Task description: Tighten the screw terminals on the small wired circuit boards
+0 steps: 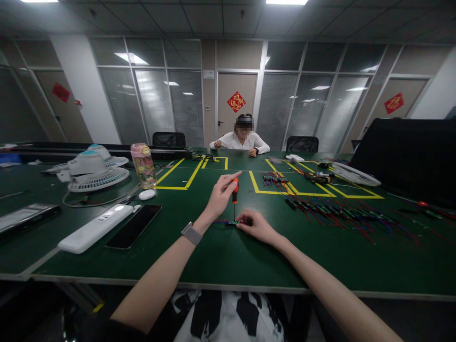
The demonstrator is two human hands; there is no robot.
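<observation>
My left hand (219, 197) holds a small screwdriver (235, 190) with an orange handle, upright, its tip down on a small green circuit board (233, 222) with coloured wires. My right hand (254, 225) pinches that board flat on the green table mat (228, 256). A grey watch (191, 233) sits on my left wrist.
Left of me lie a black phone (133, 226), a white power strip (95, 228), a white mouse (147, 194), a pink bottle (143, 166) and white fans (93, 171). Several wired boards (338, 213) spread on the right. A person (242, 137) sits across the table.
</observation>
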